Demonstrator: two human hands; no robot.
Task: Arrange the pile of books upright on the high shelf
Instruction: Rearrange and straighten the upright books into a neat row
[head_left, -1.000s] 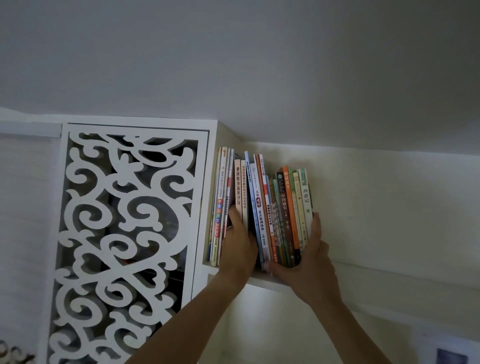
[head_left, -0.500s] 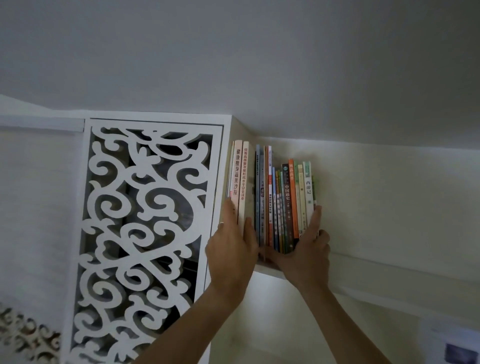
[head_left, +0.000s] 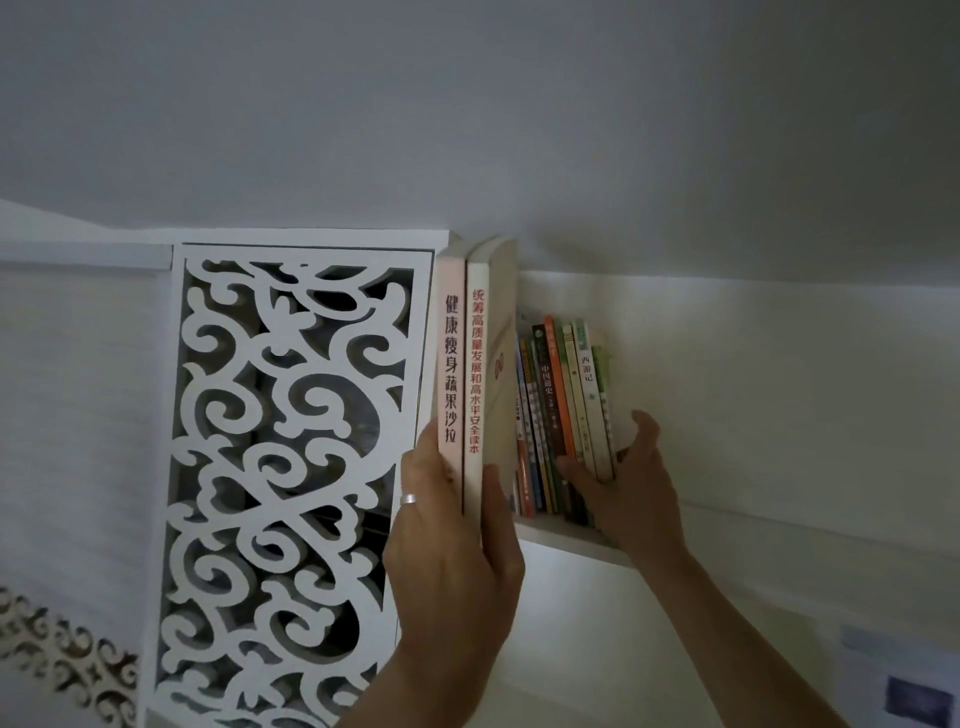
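Observation:
My left hand (head_left: 452, 540), with a ring on one finger, grips two pale books (head_left: 470, 374) by their lower spines; they stand upright, pulled out in front of the white high shelf (head_left: 566, 543) and close to the camera. A row of thin upright books (head_left: 563, 410) with orange, green and white spines stands on the shelf. My right hand (head_left: 631, 483) presses against the right end of that row, thumb across the lower spines and fingers behind the last book. The left part of the row is hidden behind the two held books.
A white carved lattice panel (head_left: 291, 467) forms the shelf's left side, right beside my left hand. The ceiling (head_left: 519, 130) lies just above the books. Bare white wall (head_left: 779, 395) stretches right of the row, above the shelf's ledge.
My left hand has drawn the two pale books out of the row toward the camera, so they look much larger. My right hand stays at the row's right end.

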